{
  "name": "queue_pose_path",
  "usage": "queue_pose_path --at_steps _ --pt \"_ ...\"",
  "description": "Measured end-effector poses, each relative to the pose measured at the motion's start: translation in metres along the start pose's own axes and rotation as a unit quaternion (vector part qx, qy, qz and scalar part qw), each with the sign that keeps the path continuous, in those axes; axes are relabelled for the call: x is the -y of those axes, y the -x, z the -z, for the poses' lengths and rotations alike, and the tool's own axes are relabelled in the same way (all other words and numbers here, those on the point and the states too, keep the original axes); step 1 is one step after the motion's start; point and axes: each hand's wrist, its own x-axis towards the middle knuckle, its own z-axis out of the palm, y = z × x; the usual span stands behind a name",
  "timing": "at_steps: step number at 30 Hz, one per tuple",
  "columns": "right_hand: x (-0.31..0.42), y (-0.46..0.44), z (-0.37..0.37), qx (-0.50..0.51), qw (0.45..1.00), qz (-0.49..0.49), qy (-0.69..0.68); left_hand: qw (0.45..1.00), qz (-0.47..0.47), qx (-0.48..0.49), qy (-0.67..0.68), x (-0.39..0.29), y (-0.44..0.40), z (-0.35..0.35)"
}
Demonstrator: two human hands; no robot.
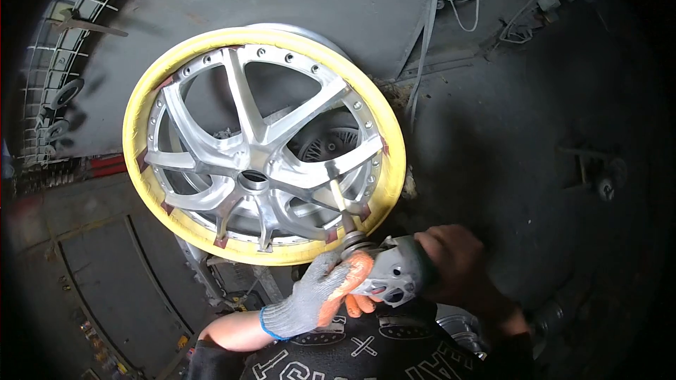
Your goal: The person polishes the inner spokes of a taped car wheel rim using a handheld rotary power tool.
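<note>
A silver alloy wheel [285, 127], its rim wrapped in yellow tape [396, 169], stands tilted in front of me. Small dark red patches sit where several spokes meet the tape. My left hand [317, 292], in a grey glove with orange coating, is closed around the front of a power grinder [391, 274]. Bare fingers of my right hand [454, 257] wrap the grinder's rear body. From its nose a long slim shaft [339, 197] reaches over the lower right spokes; its dark tip appears against a spoke, though contact is hard to confirm.
A wire mesh rack [77, 49] curves along the left. Cables [426, 42] hang at the top right. Behind the spokes lies another dark wheel [331, 144]. A metal frame [201, 267] is under the wheel, and a small caster-like part [605, 186] lies at right.
</note>
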Motion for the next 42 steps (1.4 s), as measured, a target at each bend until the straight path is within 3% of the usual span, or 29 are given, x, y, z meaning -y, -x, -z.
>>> queue_pose_path --at_steps 9,16,22,24,35,42 --pt "-0.019 0.016 0.021 -0.060 0.993 -0.068 0.080 0.996 0.081 -0.034 0.032 -0.003 -0.050 -0.025" --pt "-0.023 0.013 0.023 -0.064 0.991 -0.084 0.086 0.997 0.076 -0.020 0.014 0.003 -0.061 -0.018" --pt "-0.019 0.011 0.022 -0.056 0.992 -0.080 0.081 0.998 0.039 0.049 0.015 0.007 -0.054 -0.008" --pt "-0.016 0.011 0.023 -0.050 0.993 -0.077 0.075 0.997 0.064 -0.007 0.053 -0.002 -0.044 -0.017" --pt "-0.012 0.003 0.004 -0.012 0.999 -0.031 -0.023 0.997 0.069 -0.016 0.028 0.003 -0.007 -0.003" --pt "-0.022 0.009 0.022 -0.058 0.996 -0.055 0.043 0.997 0.069 -0.029 -0.006 -0.004 -0.039 -0.022"
